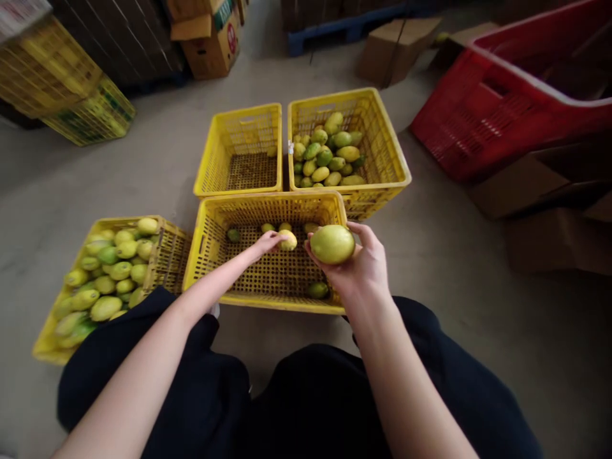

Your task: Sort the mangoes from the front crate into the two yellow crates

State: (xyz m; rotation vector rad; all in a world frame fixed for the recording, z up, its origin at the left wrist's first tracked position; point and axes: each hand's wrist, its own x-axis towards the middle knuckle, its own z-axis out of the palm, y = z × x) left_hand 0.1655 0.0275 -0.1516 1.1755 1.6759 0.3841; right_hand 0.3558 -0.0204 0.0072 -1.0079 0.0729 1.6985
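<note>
Red plastic basket [461, 108], the biggest thing we see, stands at far right on the concrete floor, cardboard alongside. Four yellow slatted crates lie nearer us. Front crate [272, 305], just before our knees, has a few loose lemons scattered on its floor, among them a green lemon [317, 290] by the near right corner. Behind it, side by side: rear right crate [389, 140], lemons heaped, green and yellow mixed; rear left crate [246, 115], mostly bare slats inside. Left-side crate [167, 258], beside our left knee, is well filled with lemons. Our right hand [366, 264] is partly open, palm up, cupping a large yellow-green lemon [333, 245] over the front crate's right end. Our left hand [269, 243], fingers drawn narrow, pinches a small yellow lemon [287, 240] above the middle of that crate, near the large one.
</note>
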